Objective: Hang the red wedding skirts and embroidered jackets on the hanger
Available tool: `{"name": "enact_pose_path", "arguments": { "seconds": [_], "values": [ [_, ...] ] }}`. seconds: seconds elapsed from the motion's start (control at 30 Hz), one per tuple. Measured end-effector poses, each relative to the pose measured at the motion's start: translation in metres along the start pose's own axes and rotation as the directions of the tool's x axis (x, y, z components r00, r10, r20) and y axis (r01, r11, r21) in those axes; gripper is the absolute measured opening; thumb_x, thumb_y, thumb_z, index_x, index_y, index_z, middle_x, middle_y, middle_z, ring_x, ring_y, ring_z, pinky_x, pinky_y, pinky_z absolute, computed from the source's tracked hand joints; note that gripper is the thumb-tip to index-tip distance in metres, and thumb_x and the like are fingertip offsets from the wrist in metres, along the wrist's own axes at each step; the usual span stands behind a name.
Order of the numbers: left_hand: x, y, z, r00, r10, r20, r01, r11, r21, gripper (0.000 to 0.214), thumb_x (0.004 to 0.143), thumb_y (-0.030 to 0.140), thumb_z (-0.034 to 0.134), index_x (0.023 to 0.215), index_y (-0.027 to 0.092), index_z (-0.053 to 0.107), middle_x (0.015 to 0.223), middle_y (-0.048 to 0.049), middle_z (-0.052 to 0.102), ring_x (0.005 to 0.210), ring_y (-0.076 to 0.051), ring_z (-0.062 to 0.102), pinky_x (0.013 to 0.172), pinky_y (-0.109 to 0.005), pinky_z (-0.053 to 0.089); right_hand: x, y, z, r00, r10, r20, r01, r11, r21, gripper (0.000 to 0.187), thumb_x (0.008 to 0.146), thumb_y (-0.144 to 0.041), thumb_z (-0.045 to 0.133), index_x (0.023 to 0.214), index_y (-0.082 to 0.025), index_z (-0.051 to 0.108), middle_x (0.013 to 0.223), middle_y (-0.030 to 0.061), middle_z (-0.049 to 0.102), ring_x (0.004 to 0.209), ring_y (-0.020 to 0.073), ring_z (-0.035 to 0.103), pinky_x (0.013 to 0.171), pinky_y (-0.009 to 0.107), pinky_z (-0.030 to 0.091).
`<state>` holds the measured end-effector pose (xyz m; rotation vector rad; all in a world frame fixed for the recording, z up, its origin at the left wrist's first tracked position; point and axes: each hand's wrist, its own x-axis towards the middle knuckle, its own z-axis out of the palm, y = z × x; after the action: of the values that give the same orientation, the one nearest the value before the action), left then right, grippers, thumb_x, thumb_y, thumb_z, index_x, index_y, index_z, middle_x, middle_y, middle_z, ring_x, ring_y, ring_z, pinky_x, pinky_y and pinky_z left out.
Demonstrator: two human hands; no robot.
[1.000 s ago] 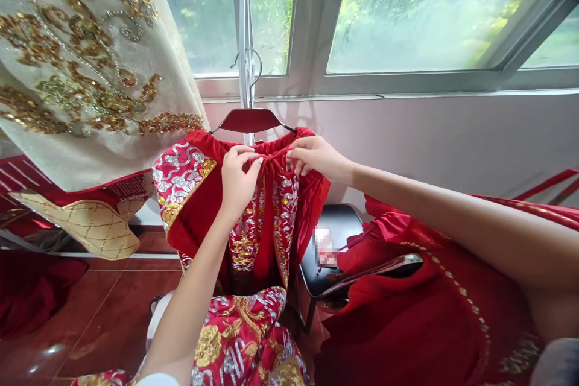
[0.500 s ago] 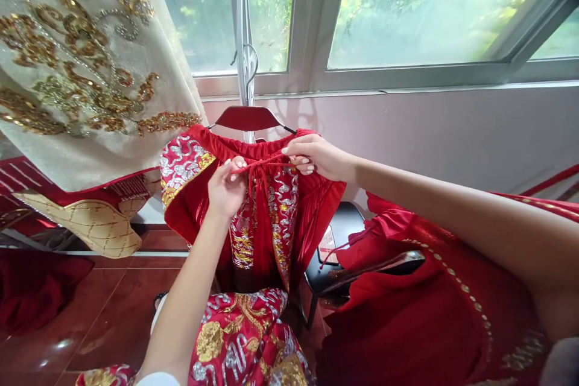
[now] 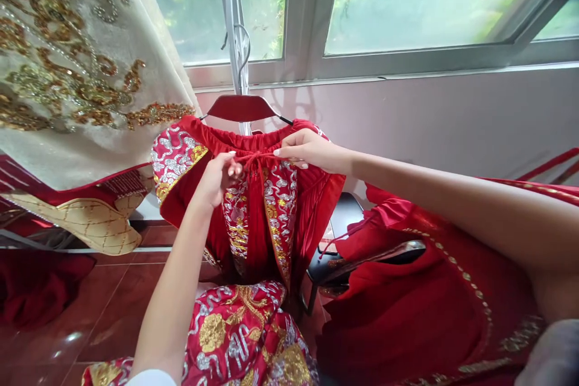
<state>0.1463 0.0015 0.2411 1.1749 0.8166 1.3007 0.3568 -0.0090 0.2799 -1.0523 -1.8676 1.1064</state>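
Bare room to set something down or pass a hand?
Set down: tile floor between the dark red cloth and the left forearm. Pass a hand: along the wall, between the window frame and the right forearm. Crowded: black chair, partly under red garments; the hanging garment's collar, with left hand and right hand at the red cord.

"Where are we?"
"A costume room or dress shop, can't call which! Sequinned cream cloth point(image 3: 158, 81) glittering at ten o'clock!"
"And toward eleven, a hanger point(image 3: 243, 108) above an embroidered red garment point(image 3: 281, 211)!"
"More red clothing point(image 3: 407, 313) spread at four, tiled floor point(image 3: 117, 295) at eight, window point(image 3: 429, 0) at one: definitely indoors!"
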Motion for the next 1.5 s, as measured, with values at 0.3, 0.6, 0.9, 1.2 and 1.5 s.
{"name": "enact_pose_path", "arguments": {
  "seconds": [0.3, 0.6, 0.9, 1.2, 1.5],
  "values": [
    [-0.005, -0.005, -0.004, 0.932, 0.358, 0.047, -0.337, 0.815, 0.471, 0.043, 0.076, 0.028, 0.061, 0.048, 0.018, 0.030, 0.047, 0.0066, 0.026, 0.046, -0.006, 0.023, 0.046, -0.022, 0.022, 0.001, 0.008, 0.006, 0.992, 0.082, -0.096, -0.062, 0.978, 0.201, 0.046, 0.079, -0.019, 0.066, 0.050, -0.019, 0.030, 0.046, -0.0082, 0.024, 0.042, 0.0027, 0.019, 0.039, 0.022, 0.014],
    [-0.013, -0.006, -0.011, 0.977, 0.190, -0.101, -0.175, 0.974, 0.147, 0.031, 0.072, 0.023, 0.061, 0.051, 0.019, 0.037, 0.045, 0.0063, 0.037, 0.044, -0.007, 0.037, 0.049, -0.020, 0.038, 0.008, 0.004, -0.006, 0.973, 0.094, -0.210, -0.050, 0.977, 0.207, 0.045, 0.075, -0.018, 0.068, 0.051, -0.020, 0.030, 0.044, -0.0072, 0.027, 0.040, 0.0032, 0.023, 0.038, 0.022, 0.019],
    [-0.025, -0.047, -0.029, 0.866, 0.410, -0.286, -0.195, 0.804, 0.561, 0.035, 0.063, 0.028, 0.075, 0.093, 0.018, 0.060, 0.094, -0.0060, 0.067, 0.088, -0.021, 0.063, 0.082, -0.032, 0.047, -0.001, 0.018, 0.005, 0.835, -0.534, -0.135, 0.227, 0.557, -0.799, 0.022, 0.085, -0.023, 0.050, 0.104, -0.019, 0.061, 0.105, 0.0098, 0.065, 0.093, 0.0231, 0.054, 0.083, 0.040, 0.040],
    [-0.014, -0.053, -0.060, 0.987, -0.149, 0.063, 0.130, 0.962, 0.241, 0.034, 0.069, 0.043, 0.074, 0.083, 0.013, 0.069, 0.079, -0.0076, 0.072, 0.069, -0.019, 0.066, 0.071, -0.031, 0.051, 0.009, 0.030, 0.014, 0.847, -0.514, 0.139, 0.258, 0.168, -0.951, 0.037, 0.084, -0.046, 0.055, 0.104, -0.016, 0.057, 0.094, 0.0089, 0.064, 0.093, 0.0247, 0.045, 0.085, 0.038, 0.024],
    [-0.061, -0.019, -0.039, 0.995, -0.057, -0.077, 0.068, 0.988, 0.142, 0.042, 0.064, 0.038, 0.079, 0.097, 0.016, 0.064, 0.081, -0.0043, 0.072, 0.069, -0.019, 0.067, 0.069, -0.032, 0.054, 0.008, 0.028, 0.033, 0.858, -0.513, 0.042, 0.135, 0.147, -0.980, 0.018, 0.081, -0.036, 0.053, 0.080, -0.018, 0.054, 0.082, 0.0095, 0.062, 0.085, 0.0246, 0.044, 0.080, 0.039, 0.021]
  ]
}}
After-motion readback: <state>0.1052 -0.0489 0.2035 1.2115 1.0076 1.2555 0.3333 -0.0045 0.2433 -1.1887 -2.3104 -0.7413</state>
